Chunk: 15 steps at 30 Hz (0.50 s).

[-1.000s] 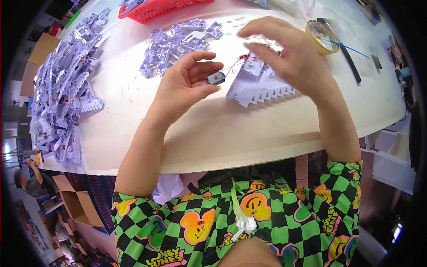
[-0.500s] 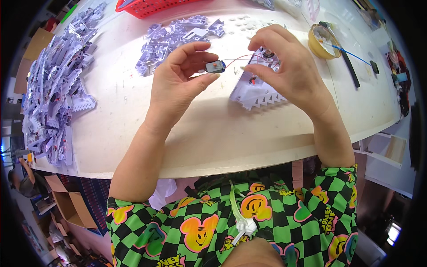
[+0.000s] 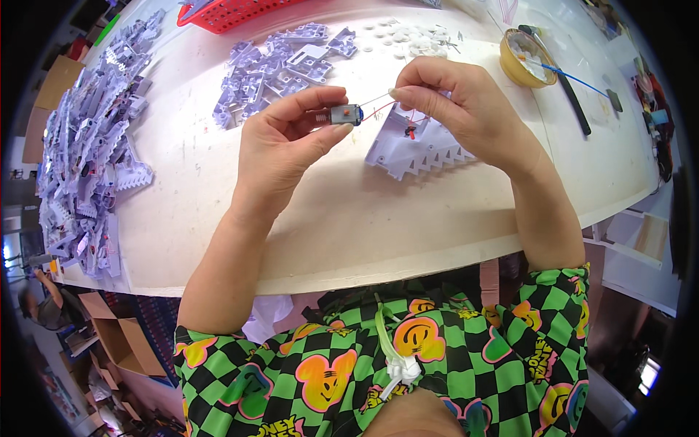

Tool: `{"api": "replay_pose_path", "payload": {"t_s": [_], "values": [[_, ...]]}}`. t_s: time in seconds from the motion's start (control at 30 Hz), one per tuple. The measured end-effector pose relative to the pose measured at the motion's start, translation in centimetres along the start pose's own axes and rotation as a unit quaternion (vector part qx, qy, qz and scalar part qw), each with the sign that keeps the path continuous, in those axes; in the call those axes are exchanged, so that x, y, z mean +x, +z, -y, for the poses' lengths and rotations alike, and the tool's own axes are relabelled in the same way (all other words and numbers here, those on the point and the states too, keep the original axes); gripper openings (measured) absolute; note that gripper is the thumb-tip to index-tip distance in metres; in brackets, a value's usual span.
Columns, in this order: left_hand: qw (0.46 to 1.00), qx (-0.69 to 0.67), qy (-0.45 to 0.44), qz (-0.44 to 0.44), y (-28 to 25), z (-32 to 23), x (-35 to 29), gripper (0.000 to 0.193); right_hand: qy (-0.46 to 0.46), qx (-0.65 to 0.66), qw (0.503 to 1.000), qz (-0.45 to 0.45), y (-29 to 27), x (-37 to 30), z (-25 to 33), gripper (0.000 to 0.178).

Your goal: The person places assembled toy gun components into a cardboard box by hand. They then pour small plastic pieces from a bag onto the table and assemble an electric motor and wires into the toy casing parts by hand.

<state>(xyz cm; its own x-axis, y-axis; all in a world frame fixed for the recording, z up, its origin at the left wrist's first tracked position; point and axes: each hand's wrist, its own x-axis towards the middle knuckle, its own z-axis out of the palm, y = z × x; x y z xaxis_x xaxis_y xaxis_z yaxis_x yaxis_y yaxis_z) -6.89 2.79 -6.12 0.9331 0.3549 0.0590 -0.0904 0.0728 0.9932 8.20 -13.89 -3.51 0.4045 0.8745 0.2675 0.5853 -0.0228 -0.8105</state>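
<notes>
My left hand (image 3: 285, 140) pinches a small grey motor (image 3: 345, 114) between thumb and fingers, raised over the table. Thin wires, one of them red (image 3: 375, 111), run from the motor's blue end toward the right. My right hand (image 3: 466, 109) has its thumb and forefinger pressed together on a thin pale wire (image 3: 377, 98). Beneath that hand a white plastic housing (image 3: 411, 149) with a sawtooth edge lies on the table, partly covered by the hand. A small red and black part (image 3: 411, 131) sits in it.
A big heap of similar toothed housings (image 3: 91, 160) lies at the left. Small plastic brackets (image 3: 277, 65) and white discs (image 3: 408, 36) are spread farther back, near a red basket (image 3: 233, 13). At right are a yellow bowl (image 3: 513, 69) and a black-handled tool (image 3: 575, 105).
My right thumb and forefinger have closed onto the pale wire. The motor has shifted slightly left and turned in my left hand. More of the housing's inside shows.
</notes>
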Motion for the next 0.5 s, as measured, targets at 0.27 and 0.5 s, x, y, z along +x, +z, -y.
{"api": "replay_pose_path", "payload": {"t_s": [0.27, 0.5], "values": [[0.996, -0.016, 0.087, -0.019, 1.3, 0.4, -0.4, 0.041, -0.109, -0.118, 0.986, -0.04, 1.5, 0.1, 0.6, 0.014], [0.986, -0.161, -0.04, 0.003, 0.6, 0.2, -0.3, 0.028, -0.053, -0.004, 0.999, -0.015, 1.3, 0.1, 0.1, 0.016]]}}
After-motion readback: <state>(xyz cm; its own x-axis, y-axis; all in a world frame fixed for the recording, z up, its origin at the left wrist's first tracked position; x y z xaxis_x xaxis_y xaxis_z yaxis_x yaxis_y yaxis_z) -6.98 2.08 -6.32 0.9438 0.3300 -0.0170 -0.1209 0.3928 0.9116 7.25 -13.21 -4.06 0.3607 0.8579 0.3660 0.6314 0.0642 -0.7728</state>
